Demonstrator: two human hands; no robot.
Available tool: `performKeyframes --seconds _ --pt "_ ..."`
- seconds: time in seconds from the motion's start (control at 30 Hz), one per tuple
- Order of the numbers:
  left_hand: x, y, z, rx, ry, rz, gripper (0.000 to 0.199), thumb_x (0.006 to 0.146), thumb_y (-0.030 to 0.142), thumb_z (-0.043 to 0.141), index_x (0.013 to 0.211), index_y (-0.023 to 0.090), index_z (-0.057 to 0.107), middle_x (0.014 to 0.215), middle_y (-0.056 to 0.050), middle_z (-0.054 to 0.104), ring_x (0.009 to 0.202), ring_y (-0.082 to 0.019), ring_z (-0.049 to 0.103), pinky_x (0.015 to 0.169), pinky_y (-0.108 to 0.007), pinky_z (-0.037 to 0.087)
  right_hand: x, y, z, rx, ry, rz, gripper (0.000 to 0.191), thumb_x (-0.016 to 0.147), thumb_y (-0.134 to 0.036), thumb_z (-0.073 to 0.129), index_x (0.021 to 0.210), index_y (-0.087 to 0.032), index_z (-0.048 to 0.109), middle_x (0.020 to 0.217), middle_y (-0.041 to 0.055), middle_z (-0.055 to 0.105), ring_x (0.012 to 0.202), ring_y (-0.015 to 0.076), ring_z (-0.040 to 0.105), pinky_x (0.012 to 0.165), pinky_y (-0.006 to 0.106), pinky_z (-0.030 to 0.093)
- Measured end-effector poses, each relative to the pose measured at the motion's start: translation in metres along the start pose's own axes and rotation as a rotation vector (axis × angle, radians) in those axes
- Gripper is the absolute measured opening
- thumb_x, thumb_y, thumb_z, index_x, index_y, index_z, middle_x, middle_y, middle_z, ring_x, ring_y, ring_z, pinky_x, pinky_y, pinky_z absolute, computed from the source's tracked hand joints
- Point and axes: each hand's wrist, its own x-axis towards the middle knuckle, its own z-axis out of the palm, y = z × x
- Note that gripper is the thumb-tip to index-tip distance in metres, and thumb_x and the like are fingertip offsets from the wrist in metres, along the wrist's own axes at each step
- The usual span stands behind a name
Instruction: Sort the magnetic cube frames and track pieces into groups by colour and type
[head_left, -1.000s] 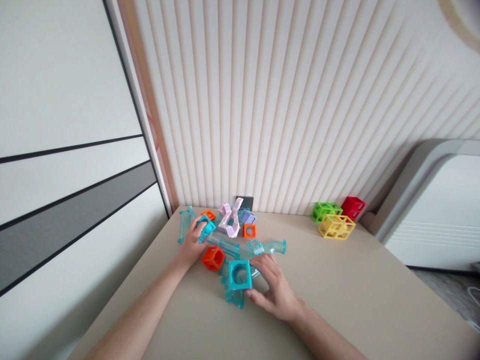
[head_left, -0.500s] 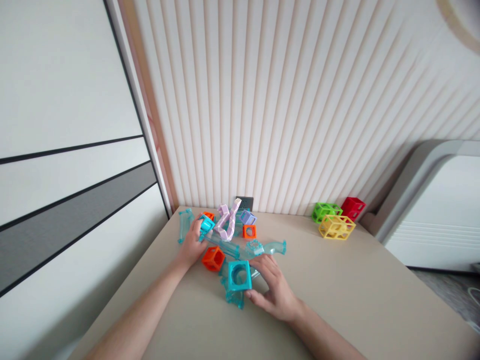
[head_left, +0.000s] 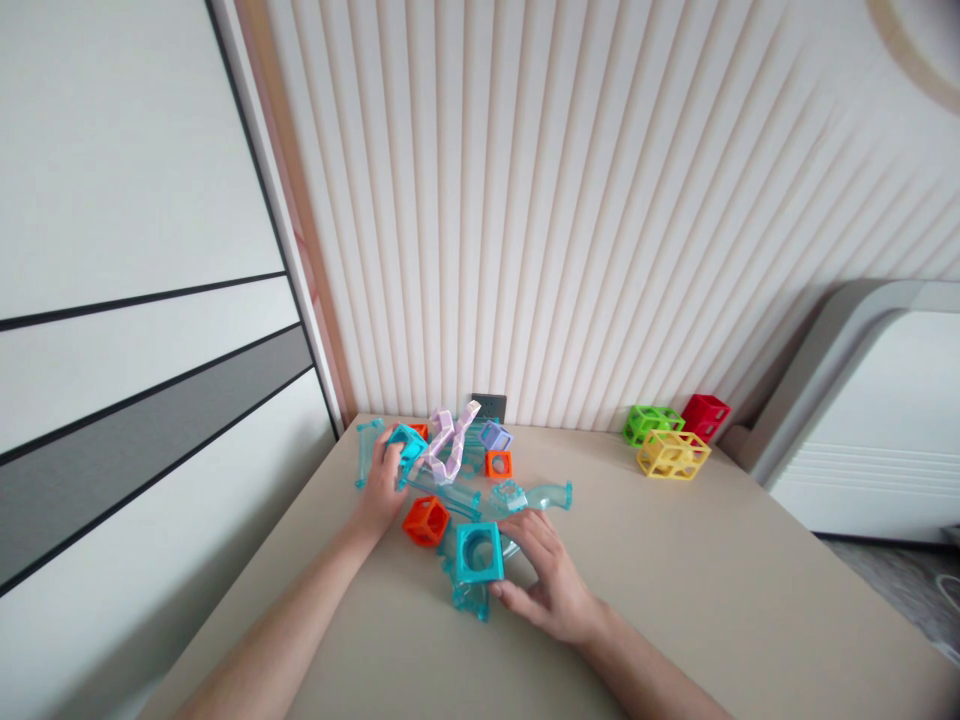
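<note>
My left hand (head_left: 381,488) is closed around a teal cube block (head_left: 408,446) at the far left of the pile. Just right of that block lies a zigzag lilac piece (head_left: 448,455). My right hand (head_left: 551,575) grips the right side of another teal cube block (head_left: 478,553), whose round hole faces up toward me. Clear blue tube pieces (head_left: 469,602) show under and beside this block. Between my hands sits an orange cube block (head_left: 425,521). A clear blue straight tube (head_left: 446,494) lies just behind it.
Farther back are a smaller-looking orange block (head_left: 498,464), a periwinkle block (head_left: 495,436) and a curved clear tube (head_left: 551,496). Green (head_left: 652,425), yellow (head_left: 673,455) and red (head_left: 705,417) frame blocks stand at the back right. A ribbed wall (head_left: 525,250) borders the table (head_left: 660,600).
My left hand has turned the teal block and shifted it slightly left. The lilac piece has moved a little left and down. My right hand stays nearly still.
</note>
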Motion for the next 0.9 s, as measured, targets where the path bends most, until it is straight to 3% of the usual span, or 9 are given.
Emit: performKeyframes --seconds 0.57,0.9 --pt "0.0041 0.0042 -0.0058 -0.008 0.071 -0.073 0.023 0.091 0.038 0.060 0.106 0.022 0.056 0.132 -0.015 0.052 0.131 -0.033 0.052 0.107 -0.048 0.047 -0.0002 0.0015 0.0010 -0.002 0.006 -0.014 0.045 0.093 -0.045 0.063 0.131 -0.024 0.051 0.115 0.0113 0.066 0.104 0.0282 0.061 0.095 0.045 0.048" --pt "0.0069 -0.0026 -0.0033 -0.020 0.152 -0.149 0.029 0.087 0.047 0.064 0.095 0.022 0.053 0.097 -0.008 0.059 0.093 -0.028 0.065 0.084 -0.042 0.056 -0.0002 -0.0003 0.0005 0.004 -0.001 -0.002 0.044 0.093 -0.045 0.063 0.130 -0.024 0.052 0.114 0.0102 0.066 0.104 0.0280 0.061 0.095 0.045 0.047"
